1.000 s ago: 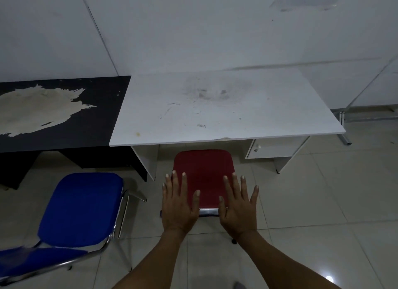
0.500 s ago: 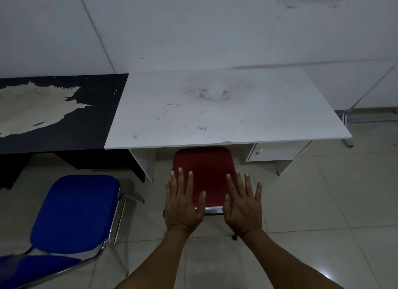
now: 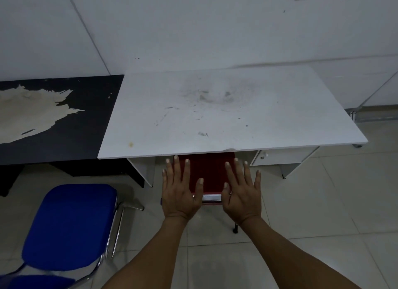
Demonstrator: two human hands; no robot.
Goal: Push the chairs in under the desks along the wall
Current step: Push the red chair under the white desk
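At far left a black counter (image 3: 64, 125) runs off the frame edge, its top marked by a large pale patch where the surface has peeled; its far end is out of sight. In front of it stands a blue chair (image 3: 71, 226) on the tiled floor (image 3: 312, 213), well clear of the counter and not tucked in; its backrest is cut off at the bottom left corner and only part of the chrome frame shows.

The white counter (image 3: 226, 116) butts against the black one and stands against the wall (image 3: 193, 25), its top smudged grey near the middle. A red chair (image 3: 210, 170) sits partly under its front edge: the far part of the seat is hidden beneath the top, and only one dark leg foot shows below.

The left hand (image 3: 181, 194) lies flat, fingers spread apart, on the near left part of the red seat. The right hand (image 3: 241, 194) lies the same way on the near right part, fingers splayed, nothing gripped. Whether the palms press on the chrome bar between them is hard to tell.

At right a small drawer unit (image 3: 280, 157) under the white counter is mostly hidden
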